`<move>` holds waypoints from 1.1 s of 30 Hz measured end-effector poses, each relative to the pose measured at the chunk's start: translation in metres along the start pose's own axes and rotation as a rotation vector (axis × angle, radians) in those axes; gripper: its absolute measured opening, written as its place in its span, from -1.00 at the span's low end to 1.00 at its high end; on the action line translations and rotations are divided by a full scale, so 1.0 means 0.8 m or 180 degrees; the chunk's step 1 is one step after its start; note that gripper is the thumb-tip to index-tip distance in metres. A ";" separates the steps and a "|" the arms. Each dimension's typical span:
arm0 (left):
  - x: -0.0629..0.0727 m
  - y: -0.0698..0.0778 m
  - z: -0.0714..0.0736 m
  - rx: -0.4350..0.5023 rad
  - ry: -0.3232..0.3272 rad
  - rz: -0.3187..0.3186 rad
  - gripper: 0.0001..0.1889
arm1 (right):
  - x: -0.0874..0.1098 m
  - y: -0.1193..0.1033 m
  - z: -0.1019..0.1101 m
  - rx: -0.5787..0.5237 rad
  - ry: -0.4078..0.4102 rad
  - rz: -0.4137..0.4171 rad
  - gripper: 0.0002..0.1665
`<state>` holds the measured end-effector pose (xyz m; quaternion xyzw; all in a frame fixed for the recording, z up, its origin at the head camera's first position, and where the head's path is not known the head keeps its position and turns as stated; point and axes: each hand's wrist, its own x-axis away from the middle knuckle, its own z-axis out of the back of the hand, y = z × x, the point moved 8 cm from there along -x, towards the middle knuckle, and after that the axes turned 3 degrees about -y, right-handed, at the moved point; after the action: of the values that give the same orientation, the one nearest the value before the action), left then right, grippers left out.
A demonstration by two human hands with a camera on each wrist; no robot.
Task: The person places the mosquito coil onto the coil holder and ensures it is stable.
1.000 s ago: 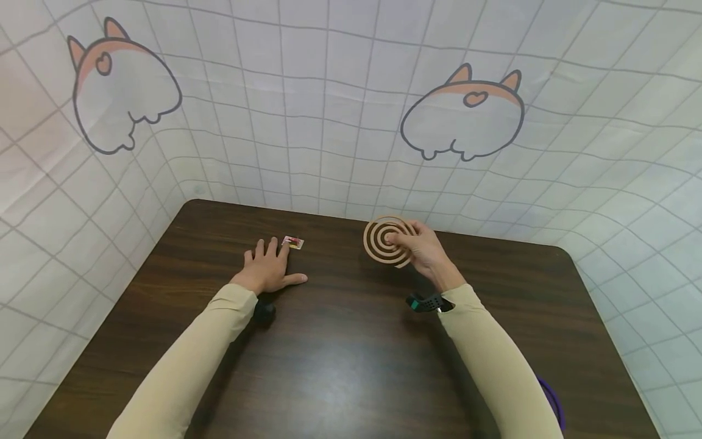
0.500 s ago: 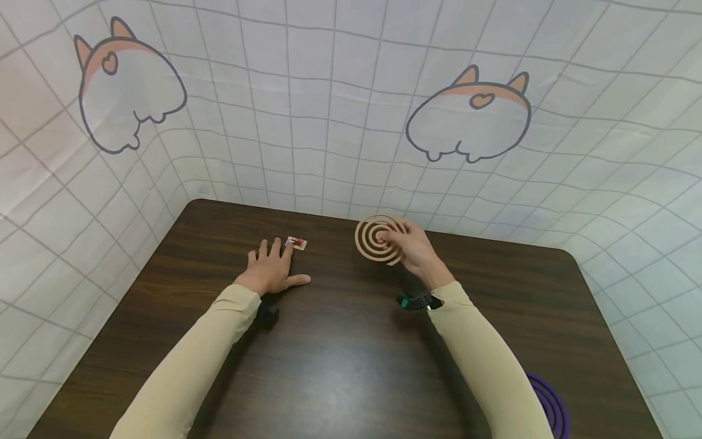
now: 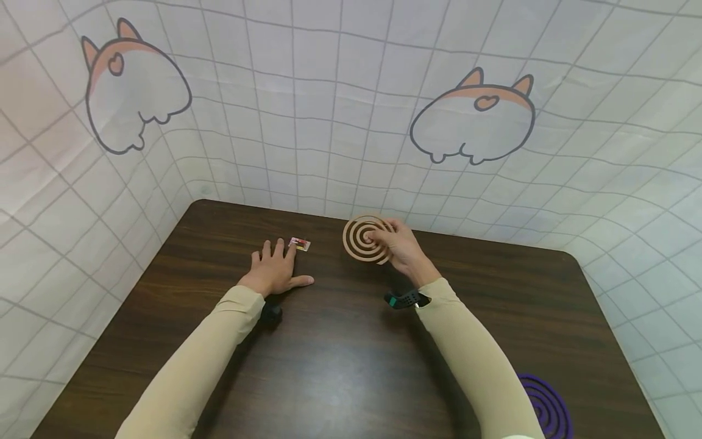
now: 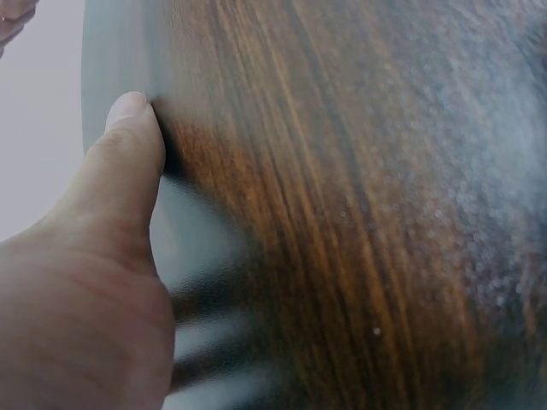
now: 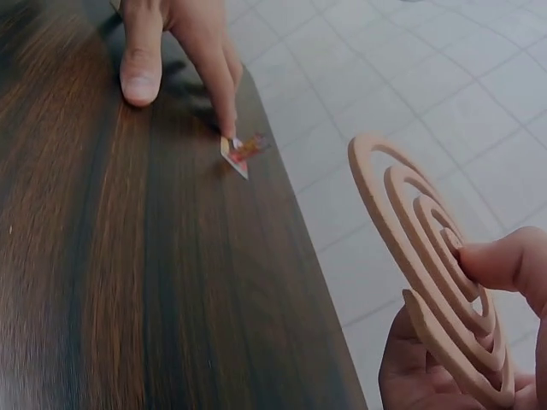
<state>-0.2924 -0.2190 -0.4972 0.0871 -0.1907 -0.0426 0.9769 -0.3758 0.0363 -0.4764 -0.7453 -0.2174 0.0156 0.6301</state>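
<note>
My right hand [image 3: 404, 249] holds a tan mosquito coil [image 5: 419, 256] tilted above the table, thumb at its centre and the other fingers behind it. In the head view the same coil [image 3: 355, 253] appears near the table's far edge. A small flat piece with a white border and a red and yellow pattern [image 3: 301, 244] lies to its left; in the right wrist view something thin and colourful stands up from it. My left hand [image 3: 272, 271] rests with fingers spread on the table, index fingertip on the near corner of that piece. The left wrist view shows its thumb [image 4: 128, 162].
A purple spiral coil [image 3: 545, 405] lies at the front right, partly hidden by my right sleeve. The table [image 3: 329, 341] is dark wood. White gridded cloth with dog drawings [image 3: 473, 125] hangs behind it and at both sides.
My right hand has moved left with the mosquito coil, closer to the small patterned piece. The left hand stays in place on the table, and more of the purple coil shows.
</note>
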 end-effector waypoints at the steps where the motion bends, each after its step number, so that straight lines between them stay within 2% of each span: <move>1: 0.000 0.000 -0.001 0.0004 -0.0007 0.0003 0.06 | -0.001 0.001 -0.002 -0.0017 0.0001 -0.0008 -0.45; 7: -0.002 0.003 -0.002 0.0049 -0.0038 0.0009 0.07 | -0.008 0.004 -0.014 -0.0044 0.0006 -0.0010 -0.47; 17: -0.003 0.003 -0.002 0.0081 -0.0027 0.0036 0.07 | -0.021 0.009 -0.039 -0.0014 0.0004 0.0004 -0.33; 24: 0.000 0.003 -0.001 0.0051 -0.0072 0.0051 0.07 | -0.027 0.011 -0.054 0.0169 -0.0061 0.0056 -0.30; 33: 0.001 0.000 -0.003 0.0016 -0.0082 0.0101 0.08 | -0.035 0.016 -0.068 0.0078 -0.0036 0.0065 -0.31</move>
<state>-0.2913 -0.2191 -0.4989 0.0859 -0.2048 -0.0277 0.9746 -0.3809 -0.0251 -0.4844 -0.7396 -0.2132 0.0290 0.6377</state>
